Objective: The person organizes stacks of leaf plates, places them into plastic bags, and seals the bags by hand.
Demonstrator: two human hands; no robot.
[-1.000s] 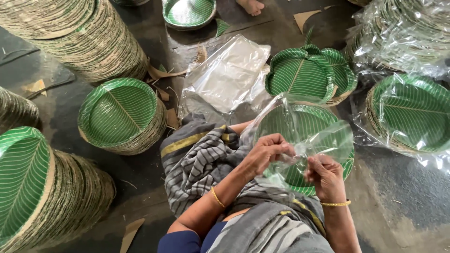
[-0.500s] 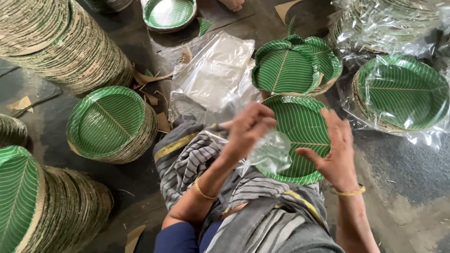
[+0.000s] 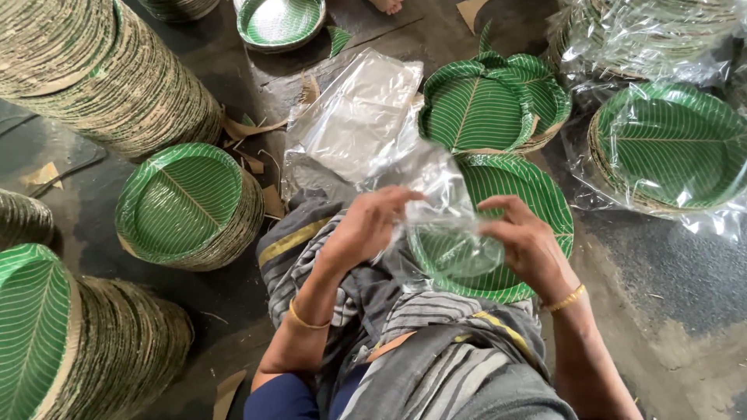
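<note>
**Clear plastic bag held over a stack of leaf-pattern plates**

Clear film fills the centre of the frame: a thin plastic bag (image 3: 443,225), pinched at its near edge by the left hand (image 3: 366,225) and by the right hand (image 3: 525,245), whose fingers curl into the plastic. It seems the bag's mouth is being worked apart; that calls for separating the two layers. Directly beneath lies a green plate stack (image 3: 537,194). At right, a bagged plate stack (image 3: 669,148); upper centre, spare flat bags (image 3: 358,117); at left, an unwrapped plate stack (image 3: 187,204).

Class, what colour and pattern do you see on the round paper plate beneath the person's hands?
The round paper plate is green with pale leaf-vein lines, seen in the head view.
</note>
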